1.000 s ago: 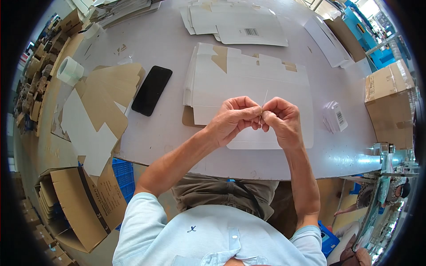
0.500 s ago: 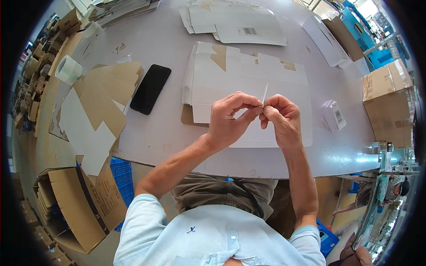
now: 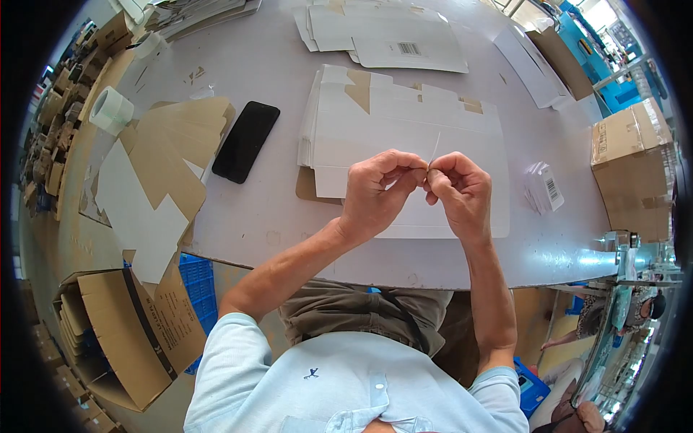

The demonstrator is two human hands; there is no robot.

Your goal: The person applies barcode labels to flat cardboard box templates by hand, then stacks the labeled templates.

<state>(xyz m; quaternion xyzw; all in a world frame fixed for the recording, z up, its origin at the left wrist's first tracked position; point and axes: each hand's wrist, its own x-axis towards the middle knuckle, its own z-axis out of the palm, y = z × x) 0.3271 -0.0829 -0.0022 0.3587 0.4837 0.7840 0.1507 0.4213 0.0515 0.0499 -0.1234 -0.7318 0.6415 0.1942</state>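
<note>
Strip (image 3: 434, 146): thin and white, in the middle of the frame, poking up between both hands, above the stack of flat boxes (image 3: 404, 119).
Left hand (image 3: 375, 189): curled tight, pinching the low end of the strip with thumb and first finger.
Right hand (image 3: 458, 191): curled too, pinching the same low end, touching the left hand.
Feel: likely very light, soft and bendy, maybe sticky; easy to crease or tear.
Best hold: gently at the very end, with fingertips only.
Nearby: black phone (image 3: 246, 141) to the left, tape roll (image 3: 112, 110) at far left, small labels (image 3: 543, 189) to the right, all on the grey table (image 3: 274, 72).
</note>
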